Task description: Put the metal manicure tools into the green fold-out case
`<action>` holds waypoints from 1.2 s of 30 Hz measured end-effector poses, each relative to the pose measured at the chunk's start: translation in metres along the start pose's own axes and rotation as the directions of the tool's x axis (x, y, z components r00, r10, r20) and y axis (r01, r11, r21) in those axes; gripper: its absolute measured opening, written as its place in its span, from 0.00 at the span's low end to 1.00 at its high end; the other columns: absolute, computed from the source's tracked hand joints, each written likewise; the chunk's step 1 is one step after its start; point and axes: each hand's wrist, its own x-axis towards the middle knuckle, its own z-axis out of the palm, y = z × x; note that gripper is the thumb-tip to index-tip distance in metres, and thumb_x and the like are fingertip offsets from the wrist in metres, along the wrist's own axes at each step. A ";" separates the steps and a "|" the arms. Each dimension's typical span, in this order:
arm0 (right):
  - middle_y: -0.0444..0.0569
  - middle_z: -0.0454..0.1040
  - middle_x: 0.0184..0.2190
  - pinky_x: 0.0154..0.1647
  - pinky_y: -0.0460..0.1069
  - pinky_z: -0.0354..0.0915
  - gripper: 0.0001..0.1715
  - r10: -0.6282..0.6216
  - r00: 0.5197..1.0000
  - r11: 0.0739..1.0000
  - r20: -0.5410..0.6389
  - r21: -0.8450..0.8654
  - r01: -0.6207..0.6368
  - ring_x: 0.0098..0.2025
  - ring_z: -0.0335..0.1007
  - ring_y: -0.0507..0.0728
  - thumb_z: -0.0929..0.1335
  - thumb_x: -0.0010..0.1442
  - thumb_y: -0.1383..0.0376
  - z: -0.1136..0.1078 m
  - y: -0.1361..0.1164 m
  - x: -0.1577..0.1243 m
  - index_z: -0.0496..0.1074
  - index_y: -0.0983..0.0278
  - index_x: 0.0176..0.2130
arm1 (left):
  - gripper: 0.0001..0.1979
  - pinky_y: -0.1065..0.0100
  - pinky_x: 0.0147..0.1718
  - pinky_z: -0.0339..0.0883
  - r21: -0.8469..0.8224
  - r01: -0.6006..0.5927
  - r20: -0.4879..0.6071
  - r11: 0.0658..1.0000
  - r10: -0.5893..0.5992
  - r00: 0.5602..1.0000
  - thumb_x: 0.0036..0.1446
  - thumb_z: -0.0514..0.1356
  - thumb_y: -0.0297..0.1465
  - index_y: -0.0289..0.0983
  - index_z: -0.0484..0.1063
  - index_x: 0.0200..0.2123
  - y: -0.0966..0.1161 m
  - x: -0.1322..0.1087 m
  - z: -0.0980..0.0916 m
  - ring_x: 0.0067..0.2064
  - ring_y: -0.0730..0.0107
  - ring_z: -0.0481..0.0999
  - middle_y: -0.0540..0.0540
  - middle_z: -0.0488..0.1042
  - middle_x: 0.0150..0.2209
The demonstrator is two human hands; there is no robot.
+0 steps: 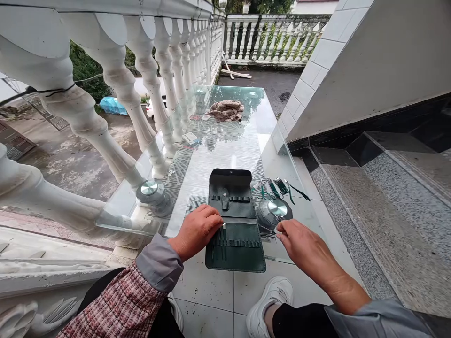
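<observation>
A dark green manicure case (234,265) lies unfolded on the glass table, with elastic loops across both halves. My left hand (200,230) is over its near half, fingers pinched together by slim tools (223,244) in the loops. What those fingers hold, if anything, is hidden. Right of the case, my right hand (303,241) has thumb and forefinger closed near small slim metal tools (270,233); I cannot make out what is in the pinch. Farther back lie green-handled scissors (262,193), nail clippers (281,186) and nippers (298,190).
The glass table (229,150) stands on round metal-capped supports (155,195). A crumpled brown cloth (225,111) and a small box (190,138) lie farther back. A white balustrade (151,70) runs along the left, and stone steps (398,202) rise on the right.
</observation>
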 end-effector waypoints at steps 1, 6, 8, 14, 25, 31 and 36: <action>0.46 0.66 0.28 0.28 0.48 0.53 0.07 0.001 1.000 1.000 0.007 -0.013 -0.001 0.30 0.62 0.54 0.60 0.59 0.67 0.000 0.000 0.000 0.64 0.61 0.30 | 0.11 0.69 0.35 0.65 0.000 -0.001 0.000 1.000 0.001 1.000 0.64 0.50 0.30 0.36 0.70 0.32 0.000 0.000 0.000 0.37 0.69 0.68 0.46 0.71 0.34; 0.47 0.63 0.25 0.25 0.49 0.47 0.11 -0.016 1.000 0.987 -0.016 -0.160 0.013 0.28 0.57 0.54 0.59 0.58 0.73 0.000 -0.009 -0.001 0.62 0.62 0.25 | 0.11 0.69 0.35 0.65 -0.001 -0.004 0.013 1.000 0.004 1.000 0.64 0.50 0.30 0.36 0.70 0.32 0.000 0.000 0.002 0.37 0.69 0.68 0.45 0.72 0.34; 0.48 0.62 0.25 0.25 0.49 0.46 0.12 -0.035 0.998 0.982 -0.049 -0.188 0.025 0.27 0.55 0.54 0.59 0.57 0.75 0.001 -0.014 -0.003 0.61 0.62 0.25 | 0.11 0.69 0.34 0.66 -0.005 0.001 0.014 1.000 0.000 1.000 0.64 0.50 0.30 0.36 0.71 0.33 0.000 0.000 0.002 0.37 0.69 0.68 0.45 0.71 0.34; 0.48 0.63 0.25 0.27 0.49 0.50 0.13 -0.091 0.981 0.983 -0.169 -0.172 0.062 0.29 0.57 0.55 0.57 0.60 0.74 0.008 -0.019 -0.013 0.63 0.62 0.28 | 0.11 0.69 0.34 0.65 -0.004 -0.003 0.007 1.000 0.003 1.000 0.64 0.50 0.29 0.36 0.71 0.33 -0.003 -0.001 0.002 0.37 0.69 0.68 0.46 0.71 0.34; 0.56 0.71 0.35 0.38 0.53 0.62 0.16 -0.295 0.887 0.951 -0.356 -0.201 0.235 0.39 0.64 0.60 0.61 0.62 0.61 0.017 -0.021 -0.041 0.69 0.69 0.45 | 0.10 0.68 0.35 0.65 0.000 -0.015 0.015 1.000 0.015 1.000 0.64 0.51 0.28 0.35 0.70 0.33 -0.001 0.000 0.000 0.37 0.68 0.68 0.45 0.71 0.35; 0.56 0.71 0.35 0.41 0.53 0.63 0.13 -0.365 0.869 0.929 -0.333 -0.190 0.318 0.39 0.64 0.58 0.62 0.61 0.65 0.017 -0.018 -0.047 0.70 0.70 0.43 | 0.10 0.69 0.35 0.65 0.006 -0.024 0.011 1.000 0.024 1.000 0.64 0.51 0.28 0.36 0.70 0.33 -0.002 0.001 0.001 0.37 0.69 0.67 0.46 0.71 0.34; 0.52 0.71 0.32 0.40 0.50 0.62 0.09 -0.355 0.863 0.935 -0.360 -0.167 0.314 0.37 0.66 0.56 0.61 0.61 0.71 0.016 -0.019 -0.053 0.71 0.66 0.36 | 0.10 0.69 0.34 0.65 0.020 -0.033 0.001 0.999 0.033 0.999 0.63 0.51 0.29 0.35 0.70 0.33 -0.001 0.001 0.001 0.36 0.69 0.67 0.45 0.71 0.34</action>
